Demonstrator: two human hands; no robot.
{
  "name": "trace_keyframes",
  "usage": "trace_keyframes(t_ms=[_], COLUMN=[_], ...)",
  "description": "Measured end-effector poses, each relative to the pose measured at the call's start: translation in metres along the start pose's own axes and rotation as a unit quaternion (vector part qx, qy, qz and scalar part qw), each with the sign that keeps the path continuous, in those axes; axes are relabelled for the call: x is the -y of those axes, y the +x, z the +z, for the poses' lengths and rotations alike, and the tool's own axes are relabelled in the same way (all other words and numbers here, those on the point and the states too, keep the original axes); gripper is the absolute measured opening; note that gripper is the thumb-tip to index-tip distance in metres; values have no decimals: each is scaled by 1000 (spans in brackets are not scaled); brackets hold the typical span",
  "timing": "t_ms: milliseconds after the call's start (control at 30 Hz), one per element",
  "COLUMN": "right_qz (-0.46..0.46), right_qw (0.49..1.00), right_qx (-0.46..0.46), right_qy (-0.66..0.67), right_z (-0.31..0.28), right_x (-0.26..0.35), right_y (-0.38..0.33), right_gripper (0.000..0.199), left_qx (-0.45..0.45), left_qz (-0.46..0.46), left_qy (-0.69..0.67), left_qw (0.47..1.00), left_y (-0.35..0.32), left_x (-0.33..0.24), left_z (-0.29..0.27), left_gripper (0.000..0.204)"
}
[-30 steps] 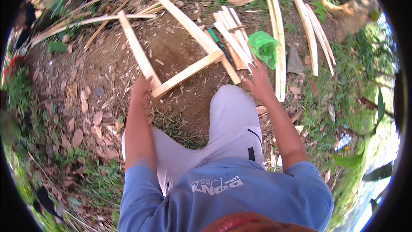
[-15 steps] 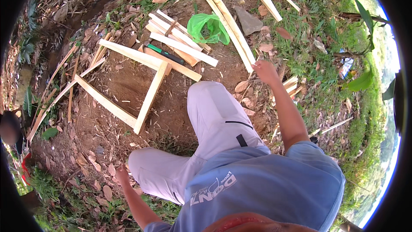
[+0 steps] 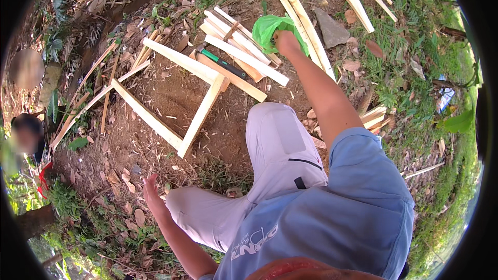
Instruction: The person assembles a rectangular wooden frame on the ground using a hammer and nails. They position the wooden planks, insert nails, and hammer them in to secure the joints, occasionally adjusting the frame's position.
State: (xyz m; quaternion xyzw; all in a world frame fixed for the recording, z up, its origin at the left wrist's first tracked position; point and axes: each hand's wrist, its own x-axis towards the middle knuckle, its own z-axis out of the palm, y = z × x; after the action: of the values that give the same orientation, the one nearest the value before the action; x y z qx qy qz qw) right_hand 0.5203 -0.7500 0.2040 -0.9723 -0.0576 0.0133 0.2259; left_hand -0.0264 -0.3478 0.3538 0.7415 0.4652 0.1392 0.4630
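Observation:
My right hand [image 3: 285, 41] is at the mouth of a green plastic bag [image 3: 266, 29], reaching into it. The bag hides its fingers. My left hand [image 3: 151, 193] hovers beside my left knee with its fingers stretched out and holds nothing. On the dirt ahead lies a frame of pale wooden strips [image 3: 199, 119], joined at the corners. A hammer [image 3: 223, 64] with a green and black handle rests on a short board [image 3: 246, 86] near it. Beyond the hammer is a pile of cut wooden strips [image 3: 249, 54], next to the bag.
Long pale wooden strips [image 3: 301, 13] run past the bag's right side, beside a flat grey stone [image 3: 332, 28]. More strips [image 3: 353, 0] lie at the far right. Several wood pieces [image 3: 376, 118] lie right of my arm. People are at the left edge, near a red object [image 3: 44, 179].
My right hand has left the end of the long strip and moved forward and left into the green bag. My left hand has risen slightly and its fingers have spread. The view has shifted left.

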Motion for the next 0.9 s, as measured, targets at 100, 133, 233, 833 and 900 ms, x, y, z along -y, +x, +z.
trace_keyframes(t_ms=[100, 133, 233, 833, 900], right_qz=[29, 38, 33, 130, 76], right_qw=[998, 997, 996, 904, 898], right_qx=[-5, -3, 16, 18, 76], right_qy=[-55, -61, -79, 406, 427], right_z=[9, 11, 13, -50, -70], right_x=[0, -2, 2, 7, 46], right_y=[4, 5, 5, -52, -98], right_gripper=[19, 19, 19, 13, 14], left_qx=[46, 58, 62, 122, 95], left_qz=[-8, -6, -50, -59, -97], left_qy=[28, 34, 13, -163, -213], left_qw=[999, 998, 997, 977, 968], left_y=[-14, -20, -25, 94, 124], left_x=[2, 3, 29, 73, 125], left_z=[7, 8, 11, 24, 39], left_gripper=[63, 55, 50, 42, 42])
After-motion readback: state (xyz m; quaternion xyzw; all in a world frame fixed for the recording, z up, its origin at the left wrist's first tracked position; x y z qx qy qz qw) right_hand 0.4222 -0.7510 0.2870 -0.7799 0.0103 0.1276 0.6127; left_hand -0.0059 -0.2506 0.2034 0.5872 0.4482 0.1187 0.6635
